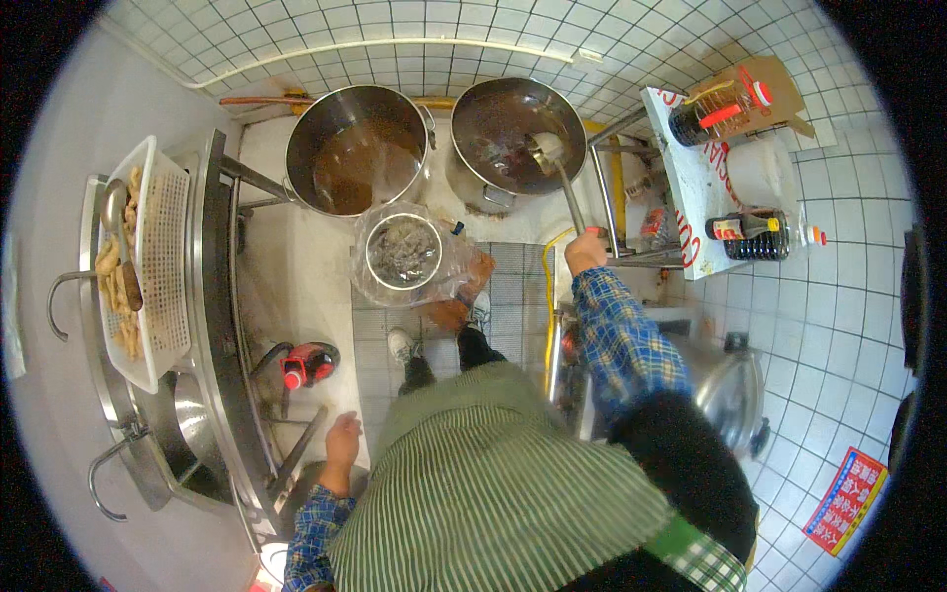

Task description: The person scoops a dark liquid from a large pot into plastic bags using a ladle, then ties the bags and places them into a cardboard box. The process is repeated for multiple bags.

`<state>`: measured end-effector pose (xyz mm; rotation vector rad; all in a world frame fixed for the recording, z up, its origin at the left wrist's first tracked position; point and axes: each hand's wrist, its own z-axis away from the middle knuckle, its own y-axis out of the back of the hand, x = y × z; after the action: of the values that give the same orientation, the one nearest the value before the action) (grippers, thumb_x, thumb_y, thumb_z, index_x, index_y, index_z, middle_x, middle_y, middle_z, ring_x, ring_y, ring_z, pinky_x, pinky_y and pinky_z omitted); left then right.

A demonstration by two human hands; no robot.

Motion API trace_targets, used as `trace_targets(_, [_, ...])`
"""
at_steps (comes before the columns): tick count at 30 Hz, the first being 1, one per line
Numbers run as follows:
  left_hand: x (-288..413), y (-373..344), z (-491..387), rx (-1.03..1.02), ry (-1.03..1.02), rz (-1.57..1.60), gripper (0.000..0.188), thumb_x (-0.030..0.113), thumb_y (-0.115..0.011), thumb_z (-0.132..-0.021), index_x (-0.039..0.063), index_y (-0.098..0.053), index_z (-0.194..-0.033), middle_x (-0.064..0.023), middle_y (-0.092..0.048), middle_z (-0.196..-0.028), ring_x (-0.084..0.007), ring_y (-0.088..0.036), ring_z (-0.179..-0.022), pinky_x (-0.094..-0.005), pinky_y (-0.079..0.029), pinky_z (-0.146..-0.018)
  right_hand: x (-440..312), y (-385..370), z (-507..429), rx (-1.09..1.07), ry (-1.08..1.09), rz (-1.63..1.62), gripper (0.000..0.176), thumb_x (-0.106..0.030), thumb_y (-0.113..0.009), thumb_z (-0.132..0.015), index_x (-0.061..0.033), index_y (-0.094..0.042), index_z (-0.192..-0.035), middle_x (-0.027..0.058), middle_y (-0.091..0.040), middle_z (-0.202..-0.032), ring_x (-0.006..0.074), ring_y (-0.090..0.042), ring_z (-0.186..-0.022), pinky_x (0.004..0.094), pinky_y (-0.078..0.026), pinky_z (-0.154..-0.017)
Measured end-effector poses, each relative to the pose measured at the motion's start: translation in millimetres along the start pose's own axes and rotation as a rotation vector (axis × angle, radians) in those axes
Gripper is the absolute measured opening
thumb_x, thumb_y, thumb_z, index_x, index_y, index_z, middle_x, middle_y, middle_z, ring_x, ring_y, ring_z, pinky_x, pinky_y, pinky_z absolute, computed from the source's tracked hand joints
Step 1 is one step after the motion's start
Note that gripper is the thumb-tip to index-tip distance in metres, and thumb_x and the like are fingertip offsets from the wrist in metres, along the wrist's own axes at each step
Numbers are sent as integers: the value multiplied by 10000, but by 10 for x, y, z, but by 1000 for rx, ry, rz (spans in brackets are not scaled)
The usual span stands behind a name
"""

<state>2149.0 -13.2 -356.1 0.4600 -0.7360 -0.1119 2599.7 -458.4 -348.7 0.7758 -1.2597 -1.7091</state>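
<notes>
My right hand [587, 251] grips the handle of a long metal ladle [568, 194]. The ladle's bowl rests inside the right large metal stockpot [497, 191], which holds dark liquid. My left hand [343, 442] hangs low at my left side, loosely curled, with nothing visible in it. Before me stands a round container [405, 284] with a clear plastic bag [362, 277] around it. Greyish, glistening contents fill it, too blurred to name. The left stockpot [300, 174] holds brown liquid.
A white perforated basket [172, 244] with ginger-like roots [111, 292] and a skimmer-like utensil [118, 222] sits over the steel sink [194, 444]. A red-capped bottle [311, 364] stands on the floor. Bottles [755, 237] occupy the right shelf [684, 177]. A yellow hose [548, 325] runs along the floor.
</notes>
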Motion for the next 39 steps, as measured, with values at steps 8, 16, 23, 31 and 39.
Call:
trace_targets(8, [-108, -261, -57, -71, -65, -137, 266, 110, -558, -894, -28, -587, -1119, -138, -669, -925, -183, -661, -748, -290, -530, -691, -57, 20, -74, -156, 52, -55, 293, -276, -624, -803, -32, -657, -962, 191, -662, -1005, 359, -635, -957, 436, -514, -800])
trace_targets(16, [347, -340, -380, -41, -31, -132, 295, 259, -519, -896, 41, -621, -1065, -153, -673, -849, -291, -651, -803, -383, -504, -734, 300, 124, -116, -27, 31, -97, 261, -234, -582, -831, -19, -635, -971, 229, -641, -1029, 381, -613, -997, 472, -493, -837])
trace_targets(23, [446, -246, -424, -87, 34, -84, 309, 264, -524, -906, 17, -622, -1066, -143, -663, -793, -258, -638, -724, -363, -499, -687, 302, -46, -249, -108, 22, -24, 276, -238, -570, -837, -31, -641, -1005, 224, -649, -1029, 369, -629, -977, 450, -502, -840])
trace_targets(31, [221, -154, -434, -45, -54, -152, 287, 251, -506, -909, 25, -618, -1045, -181, -660, -860, -326, -649, -805, -405, -507, -727, 684, -250, -218, -353, -107, -658, 284, -276, -642, -798, 7, -650, -792, 133, -616, -681, 222, -569, -554, 360, -450, -509])
trace_targets(39, [-57, -109, -598, -51, -160, -302, 253, 247, -461, -913, 54, -609, -982, -197, -646, -945, -402, -614, -852, -484, -489, -748, 1055, 419, 951, -493, -97, -930, 225, -237, -602, -847, -14, -625, -855, 60, -565, -605, 137, -485, -423, 278, -383, -384])
